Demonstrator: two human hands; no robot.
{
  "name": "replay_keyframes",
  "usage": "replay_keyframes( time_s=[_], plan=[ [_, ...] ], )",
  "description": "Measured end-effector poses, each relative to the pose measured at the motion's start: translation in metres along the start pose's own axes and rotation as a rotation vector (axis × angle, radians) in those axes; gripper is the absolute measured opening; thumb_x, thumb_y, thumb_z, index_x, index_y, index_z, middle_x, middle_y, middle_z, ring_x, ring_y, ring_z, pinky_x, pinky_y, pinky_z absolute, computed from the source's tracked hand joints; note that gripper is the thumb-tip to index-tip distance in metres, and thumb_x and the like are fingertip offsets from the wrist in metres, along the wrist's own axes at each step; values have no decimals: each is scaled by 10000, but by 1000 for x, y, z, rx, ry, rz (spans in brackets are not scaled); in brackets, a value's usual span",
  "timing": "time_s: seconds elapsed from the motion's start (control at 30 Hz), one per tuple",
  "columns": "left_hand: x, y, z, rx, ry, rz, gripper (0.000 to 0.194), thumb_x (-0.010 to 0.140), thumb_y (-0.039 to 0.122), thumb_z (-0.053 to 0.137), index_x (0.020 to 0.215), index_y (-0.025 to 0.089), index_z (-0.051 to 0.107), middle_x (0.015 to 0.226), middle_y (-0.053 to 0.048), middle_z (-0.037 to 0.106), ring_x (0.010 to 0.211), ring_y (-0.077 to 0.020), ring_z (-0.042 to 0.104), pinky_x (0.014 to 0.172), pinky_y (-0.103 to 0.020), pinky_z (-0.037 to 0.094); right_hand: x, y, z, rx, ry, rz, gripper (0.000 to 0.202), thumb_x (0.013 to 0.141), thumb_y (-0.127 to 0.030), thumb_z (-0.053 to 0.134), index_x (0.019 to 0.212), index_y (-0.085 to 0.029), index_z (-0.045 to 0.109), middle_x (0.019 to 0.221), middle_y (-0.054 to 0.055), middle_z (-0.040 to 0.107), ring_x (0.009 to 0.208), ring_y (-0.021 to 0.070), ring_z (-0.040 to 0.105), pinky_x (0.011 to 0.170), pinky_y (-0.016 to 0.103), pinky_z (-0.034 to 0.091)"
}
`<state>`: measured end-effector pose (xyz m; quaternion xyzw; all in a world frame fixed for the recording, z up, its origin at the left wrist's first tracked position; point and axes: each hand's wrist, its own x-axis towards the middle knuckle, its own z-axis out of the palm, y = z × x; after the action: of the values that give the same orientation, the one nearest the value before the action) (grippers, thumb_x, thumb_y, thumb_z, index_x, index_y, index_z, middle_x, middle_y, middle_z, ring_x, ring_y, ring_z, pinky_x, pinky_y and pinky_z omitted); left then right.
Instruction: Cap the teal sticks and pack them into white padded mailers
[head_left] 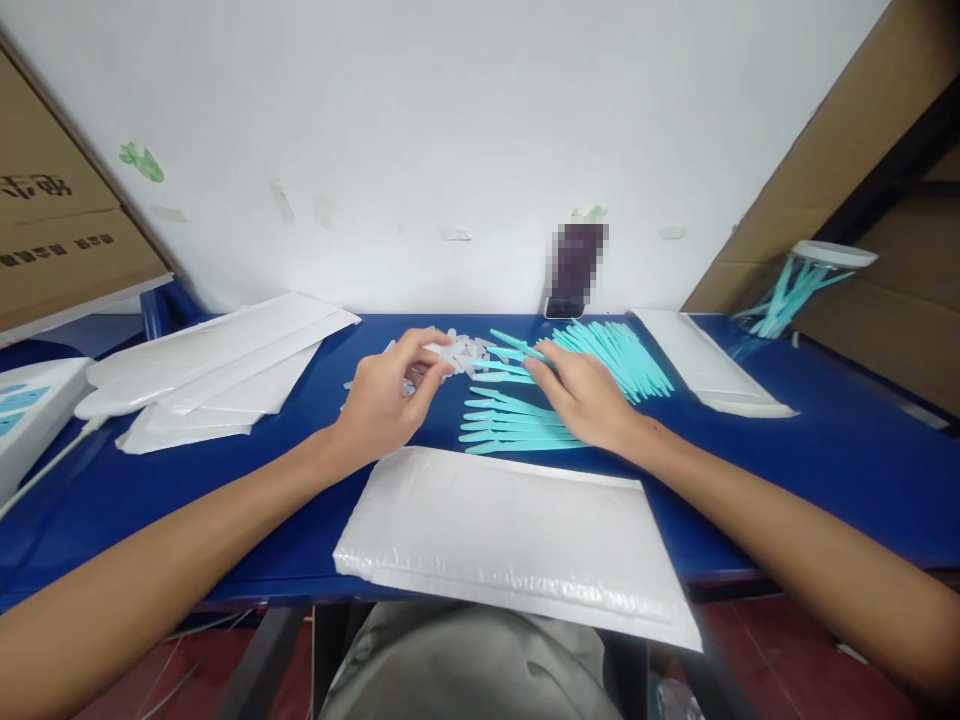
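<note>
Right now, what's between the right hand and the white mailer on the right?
Head view: the fanned pile of turquoise sticks, on the blue table.

Smooth plastic sticks (615, 360) on a glossy, reflective surface (285, 550)
Sticks: low sheen; small pieces (469, 352): frosted, translucent plastic; front mailer (502, 530): glossy plastic-like film, wrinkled along the near edge; left carton (67, 215): matt cardboard; wall (450, 120): smooth and matt; garment (465, 660): matt, softly creased cloth.
</note>
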<state>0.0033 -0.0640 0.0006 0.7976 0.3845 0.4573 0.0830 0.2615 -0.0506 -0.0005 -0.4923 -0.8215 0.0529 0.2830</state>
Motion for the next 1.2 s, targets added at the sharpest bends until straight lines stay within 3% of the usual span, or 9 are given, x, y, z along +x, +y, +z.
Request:
replay_keyframes(
  time_s=[0.07, 0.13, 0.2, 0.37, 0.6, 0.83, 1.03, 1.2],
  plan=[
    [0, 0, 2, -106, -12, -135, 266, 946, 289, 620, 1177, 157, 632, 888, -58, 777, 750, -154, 726, 686, -260, 576, 0, 0, 0, -6, 2, -5, 316, 1039, -459, 366, 880, -235, 520, 678, 8, 557, 629, 201, 501, 624, 319, 296],
    [0, 0, 4, -174, -35, -228, 232, 928, 322, 638, 1082, 154, 683, 880, -70, 775, 742, -162, 724, 649, -262, 577, 0, 1, 0, 4, 18, -13, 312, 1032, -476, 400, 905, -233, 548, 722, 15, 602, 655, 200, 527, 635, 315, 308],
    [0, 0, 6, -230, -52, -286, 219, 922, 331, 635, 1008, 146, 714, 844, -73, 765, 703, -155, 706, 603, -253, 568, 0, 2, 1, 8, 36, -20, 305, 1026, -481, 424, 927, -231, 568, 773, 24, 643, 683, 203, 557, 641, 313, 316],
    [-1, -1, 8, -347, -37, -365, 243, 916, 299, 621, 1050, 135, 740, 759, -51, 722, 600, -122, 643, 539, -232, 543, -1, 5, 3, -1, 66, -28, 317, 1028, -494, 411, 981, -226, 574, 745, 24, 643, 681, 213, 571, 640, 317, 324],
    [1, 2, 7, -289, -51, -364, 251, 917, 275, 562, 998, 144, 761, 563, 21, 548, 518, -103, 516, 473, -223, 405, -2, 4, 2, -23, 21, -40, 303, 1030, -488, 421, 966, -229, 565, 745, 12, 645, 664, 201, 565, 639, 317, 332],
    [3, 2, 5, -278, -78, -367, 250, 893, 269, 555, 935, 147, 770, 531, 35, 476, 483, -94, 390, 448, -235, 285, -4, 3, 4, -70, 29, -87, 315, 1039, -489, 412, 1000, -229, 587, 780, 24, 689, 668, 209, 608, 636, 314, 343],
    [2, 2, 4, -249, -57, -326, 244, 906, 278, 565, 919, 152, 773, 682, -20, 656, 573, -114, 505, 504, -241, 376, -3, 2, 2, -49, 44, -97, 300, 1040, -470, 418, 983, -223, 579, 814, 28, 702, 672, 201, 616, 628, 308, 356],
    [-3, 2, 11, -418, -178, -291, 267, 947, 322, 586, 1045, 156, 771, 890, -53, 754, 737, -138, 643, 675, -255, 529, -6, 2, 4, -60, 63, -128, 301, 1045, -460, 410, 989, -221, 584, 793, 19, 691, 669, 194, 617, 624, 303, 359]
  ],
)
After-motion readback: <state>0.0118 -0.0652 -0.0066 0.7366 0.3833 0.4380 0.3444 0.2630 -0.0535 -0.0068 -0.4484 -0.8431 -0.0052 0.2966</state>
